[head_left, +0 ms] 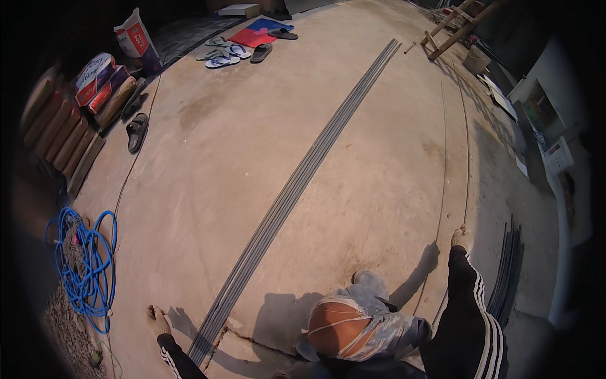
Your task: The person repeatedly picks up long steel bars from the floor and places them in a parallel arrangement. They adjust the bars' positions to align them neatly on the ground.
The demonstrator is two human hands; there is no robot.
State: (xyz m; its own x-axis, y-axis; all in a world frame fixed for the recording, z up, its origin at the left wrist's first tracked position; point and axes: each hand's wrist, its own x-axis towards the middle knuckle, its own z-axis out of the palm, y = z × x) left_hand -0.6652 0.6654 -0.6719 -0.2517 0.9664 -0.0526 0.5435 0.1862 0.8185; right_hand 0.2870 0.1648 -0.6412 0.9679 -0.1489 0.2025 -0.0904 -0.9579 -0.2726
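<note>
My right hand (462,238), reaching forward at the right in a black sleeve with white stripes, is closed around a long thin rod (467,158). The rod runs away from me close above the concrete, and its shadow lies to its left. At the lower left my left hand (159,321) is held out with fingers loosely bent and a gap between them; nothing shows in it. Just right of that hand lies a bundle of long grey metal rods (297,174), stretching diagonally to the far middle. My bent knee (341,325) in ripped, dusty jeans is between my arms.
A coiled blue hose (88,268) lies at the left. Stacked filled sacks (60,136) stand beyond it, near a dark sandal (137,132). Several slippers (224,61) surround a red-and-blue mat (255,33). More dark rods (507,271) lie right of my right arm. A wooden frame (457,28) stands far right.
</note>
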